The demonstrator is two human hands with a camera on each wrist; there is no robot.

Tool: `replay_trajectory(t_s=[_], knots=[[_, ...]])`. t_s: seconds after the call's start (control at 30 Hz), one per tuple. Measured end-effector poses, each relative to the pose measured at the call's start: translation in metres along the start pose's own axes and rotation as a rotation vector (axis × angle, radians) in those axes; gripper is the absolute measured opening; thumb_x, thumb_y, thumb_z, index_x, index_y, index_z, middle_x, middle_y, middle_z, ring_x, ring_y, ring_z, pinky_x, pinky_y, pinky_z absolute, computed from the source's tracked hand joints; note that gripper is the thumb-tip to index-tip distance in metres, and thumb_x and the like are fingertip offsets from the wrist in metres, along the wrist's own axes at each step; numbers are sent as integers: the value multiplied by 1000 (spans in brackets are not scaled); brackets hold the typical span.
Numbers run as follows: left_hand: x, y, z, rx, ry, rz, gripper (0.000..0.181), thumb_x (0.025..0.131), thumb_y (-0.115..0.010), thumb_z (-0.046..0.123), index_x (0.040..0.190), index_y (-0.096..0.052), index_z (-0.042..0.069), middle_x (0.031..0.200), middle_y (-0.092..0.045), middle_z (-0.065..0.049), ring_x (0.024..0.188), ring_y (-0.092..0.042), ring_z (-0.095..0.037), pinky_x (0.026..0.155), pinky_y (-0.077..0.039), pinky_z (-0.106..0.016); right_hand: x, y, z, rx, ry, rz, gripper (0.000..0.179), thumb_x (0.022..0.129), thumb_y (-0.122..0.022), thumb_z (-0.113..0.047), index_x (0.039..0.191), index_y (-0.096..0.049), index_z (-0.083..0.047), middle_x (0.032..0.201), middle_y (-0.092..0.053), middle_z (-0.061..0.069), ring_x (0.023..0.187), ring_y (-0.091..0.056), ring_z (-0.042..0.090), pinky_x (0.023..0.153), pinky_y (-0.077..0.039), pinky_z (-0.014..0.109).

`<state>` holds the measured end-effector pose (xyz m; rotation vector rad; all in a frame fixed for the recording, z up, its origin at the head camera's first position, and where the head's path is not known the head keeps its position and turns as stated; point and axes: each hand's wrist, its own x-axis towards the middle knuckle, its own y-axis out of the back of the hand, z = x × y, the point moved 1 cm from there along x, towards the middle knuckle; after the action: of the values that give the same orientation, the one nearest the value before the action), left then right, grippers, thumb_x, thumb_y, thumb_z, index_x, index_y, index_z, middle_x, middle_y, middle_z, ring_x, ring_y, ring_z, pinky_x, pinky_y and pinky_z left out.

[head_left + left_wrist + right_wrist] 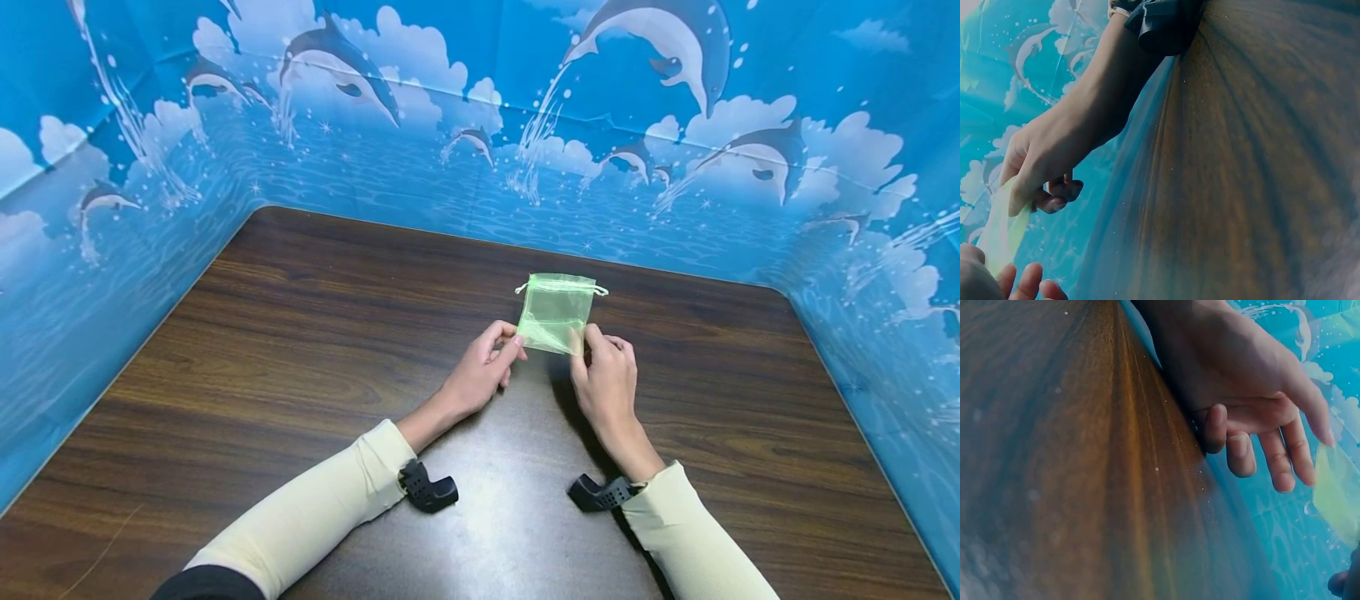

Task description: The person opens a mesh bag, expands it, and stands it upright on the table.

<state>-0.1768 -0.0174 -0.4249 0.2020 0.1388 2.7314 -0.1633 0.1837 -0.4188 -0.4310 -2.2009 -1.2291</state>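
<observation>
A small pale green sheer drawstring bag is held up between both hands, its corded mouth pointing away toward the back of the table. My left hand pinches the lower left corner between thumb and forefinger. At the lower right corner, my right hand pinches the cloth the same way. The bag looks flat, and light shows through it. In the left wrist view the bag stretches between the two hands. The right wrist view catches its edge beside the left hand's fingertips.
The dark wood-grain table lies under both arms. A blue curtain printed with dolphins surrounds its back and sides. Black wrist mounts sit at the cuffs of the cream sleeves.
</observation>
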Motion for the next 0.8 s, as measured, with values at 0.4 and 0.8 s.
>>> replay_trajectory(t_s=[0.4, 0.8], knots=[[1, 3, 0, 7, -42, 91, 27, 112, -41, 24, 118, -56, 1, 74, -58, -13, 55, -50, -17, 44, -43, -26, 0, -1, 0, 79, 47, -34, 17, 104, -63, -20, 103, -64, -4, 66, -61, 10, 70, -63, 33, 89, -52, 51], [10, 17, -3, 70, -118, 206, 23, 110, -53, 17, 118, -65, -1, 75, -55, -3, 58, -47, -11, 52, -37, -21, -2, -5, 3, 178, 28, -283, 26, 99, -72, -14, 123, -62, -9, 86, -60, 6, 69, -51, 16, 61, -41, 29]])
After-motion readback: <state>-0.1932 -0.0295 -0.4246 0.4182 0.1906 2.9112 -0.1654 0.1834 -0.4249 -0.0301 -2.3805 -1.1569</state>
